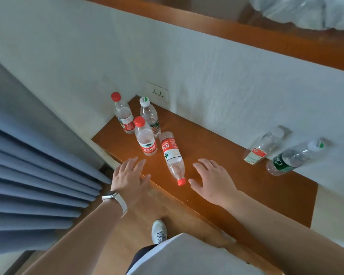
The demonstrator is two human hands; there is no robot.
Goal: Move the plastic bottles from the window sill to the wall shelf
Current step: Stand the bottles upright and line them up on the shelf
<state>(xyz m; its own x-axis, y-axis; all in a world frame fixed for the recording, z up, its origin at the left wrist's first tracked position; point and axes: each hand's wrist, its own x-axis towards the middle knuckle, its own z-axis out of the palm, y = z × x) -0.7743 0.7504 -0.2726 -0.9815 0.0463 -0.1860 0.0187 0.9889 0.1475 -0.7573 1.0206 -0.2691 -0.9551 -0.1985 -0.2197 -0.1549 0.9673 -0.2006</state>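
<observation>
A smooth brown wooden shelf point(236, 175) sits in a corner of bumpy white wall point(226, 86). Three clear plastic bottles stand at the back: two with red caps point(124, 116) point(145, 136) and one with a white cap point(149, 118). A fourth bottle point(172, 156) lies on its side, its red cap at the front edge. The left hand point(130, 179) and right hand point(211, 179) hover on either side of it, fingers spread and holding nothing. Two blurry bottles point(263, 145) point(294, 157) lean by the wall, with bare wood between.
</observation>
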